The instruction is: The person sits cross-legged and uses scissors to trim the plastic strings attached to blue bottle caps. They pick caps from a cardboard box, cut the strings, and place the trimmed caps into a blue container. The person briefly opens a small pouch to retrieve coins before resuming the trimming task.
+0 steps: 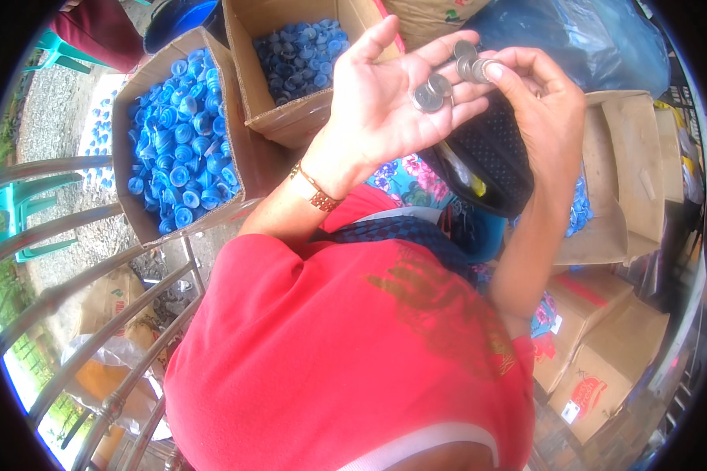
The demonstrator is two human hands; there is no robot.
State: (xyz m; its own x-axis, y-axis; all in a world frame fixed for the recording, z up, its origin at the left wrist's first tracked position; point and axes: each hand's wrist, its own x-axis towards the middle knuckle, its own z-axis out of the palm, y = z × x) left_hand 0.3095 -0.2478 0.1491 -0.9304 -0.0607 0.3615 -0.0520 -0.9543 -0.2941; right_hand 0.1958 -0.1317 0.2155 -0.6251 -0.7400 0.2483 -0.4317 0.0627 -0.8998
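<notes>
My left hand is turned palm up with its fingers stretched and spread. A few silver coins rest on it near the base of the fingers. Above those fingertips my right hand pinches a small row of overlapping coins between thumb and fingers. A gold-coloured watch or bracelet circles my left wrist. Below the hands a dark dotted pouch or bag lies open near my lap, with something yellow and clear inside.
Left of my arm, a cardboard box holds many blue plastic caps; another box of blue pieces stands behind it. More cartons are at the right. Metal rails and green plastic chairs lie at the left.
</notes>
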